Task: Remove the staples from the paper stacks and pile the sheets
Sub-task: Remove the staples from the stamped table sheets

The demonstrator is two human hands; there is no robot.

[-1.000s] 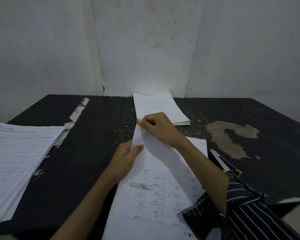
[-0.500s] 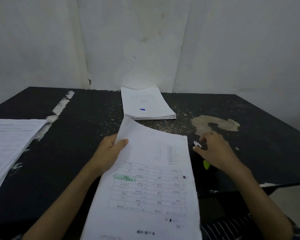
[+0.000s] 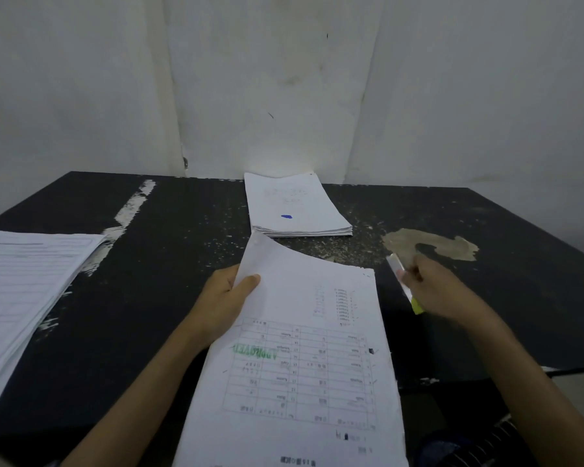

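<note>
- Black scuffed surface (image 3: 169,298), white wall behind.
- Paper stack (image 3: 300,352): front edge, centre; left hand (image 3: 221,306) pinches its left side, thumb on top.
- White tool (image 3: 395,264): right hand (image 3: 442,293), fingers curled round it.
- Sheet pile (image 3: 294,207): far edge.
- Second pile (image 3: 24,291): left edge.

Not much clothing to go on here tbh. Both forearms are bare the whole way from the bottom of the shot up to the left hand (image 3: 221,298) and the right hand (image 3: 432,288). The only fabric showing is some striped cloth (image 3: 479,446) in the lower right corner by the right forearm: dark, navy-ish, with thin pale lines. It's dim and blurry down there, so can't tell if it's a sleeve or a shirt front.
</note>
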